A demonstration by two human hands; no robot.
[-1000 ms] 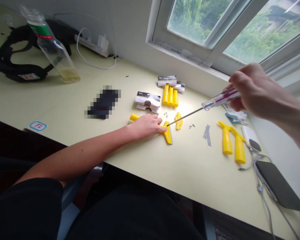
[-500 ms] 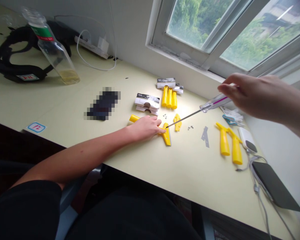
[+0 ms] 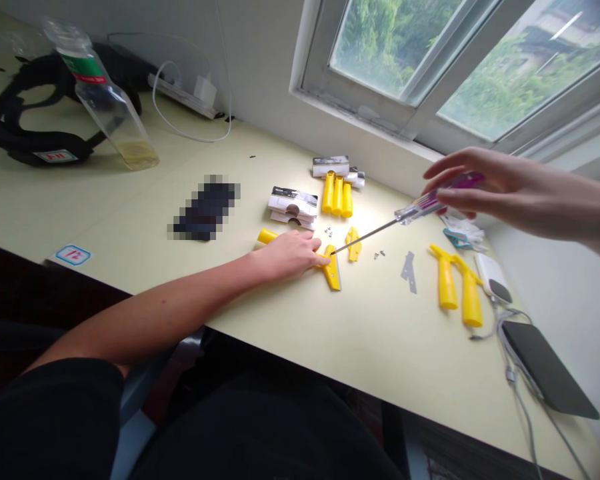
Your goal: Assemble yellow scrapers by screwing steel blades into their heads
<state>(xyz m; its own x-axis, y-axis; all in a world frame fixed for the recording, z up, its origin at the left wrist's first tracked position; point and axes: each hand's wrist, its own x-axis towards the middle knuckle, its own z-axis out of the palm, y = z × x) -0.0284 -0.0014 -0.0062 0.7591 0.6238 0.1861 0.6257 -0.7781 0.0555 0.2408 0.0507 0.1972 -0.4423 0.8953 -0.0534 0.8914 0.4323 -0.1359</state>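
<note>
My left hand (image 3: pixel 294 255) is closed over the handle of a yellow scraper (image 3: pixel 332 269) lying flat on the table, its fingers pressing near the head. A grey blade edge shows along the scraper's right side. My right hand (image 3: pixel 485 190) grips the clear, purple-tinted handle of a screwdriver (image 3: pixel 367 235), thumb on one side and fingers on the other. The long shaft slants down to the left, and its tip meets the scraper's head. Just right of the head lies a yellow cover piece (image 3: pixel 353 245). Small screws (image 3: pixel 379 254) are scattered nearby, and grey blades (image 3: pixel 409 272) lie farther right.
Yellow handles (image 3: pixel 338 195) and small boxes (image 3: pixel 293 205) lie toward the wall. Two yellow scraper bodies (image 3: pixel 447 280) rest at right, near a cabled black phone-like slab (image 3: pixel 550 367). A bottle (image 3: pixel 117 120) and black headset (image 3: pixel 35 150) stand at far left.
My right hand's fingers have loosened and straightened around the screwdriver handle, showing more of it. The tip stays on the scraper. My left hand has not visibly moved.
</note>
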